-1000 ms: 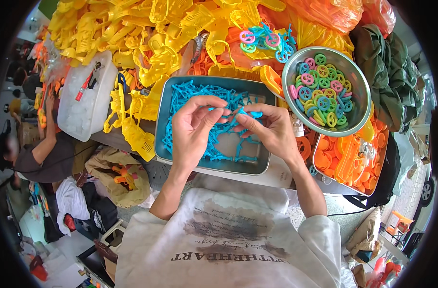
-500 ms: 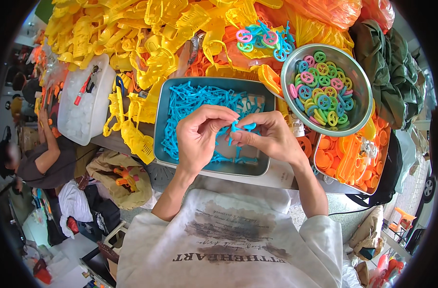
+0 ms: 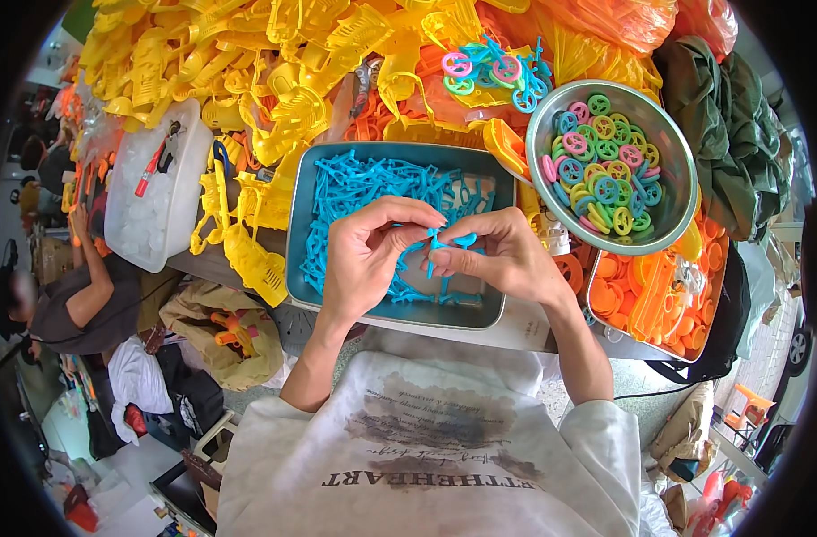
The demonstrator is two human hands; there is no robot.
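Note:
Above the metal tray (image 3: 395,313), my two hands meet around one small blue plastic part (image 3: 436,243) with thin arms. My left hand (image 3: 364,255) pinches its left side between thumb and fingertips. My right hand (image 3: 507,255) grips it from the other side, and a rounded blue end shows by that hand's index finger. The fingers hide much of the part's shape. Many similar blue plastic parts (image 3: 350,192) lie heaped in the tray, mostly beyond and left of my hands.
Right of the tray, a steel bowl (image 3: 681,224) holds colourful small wheels (image 3: 619,170). Orange pieces (image 3: 623,300) fill a container below it. Yellow mouldings (image 3: 292,116) pile up behind. A white tub (image 3: 122,210) carries red-handled pliers (image 3: 153,170). A co-worker (image 3: 82,300) sits at the far left.
Both hands keep hold of the blue part over the tray, with only a slight shift of the fingers. At the far left, the co-worker's hand has moved a little.

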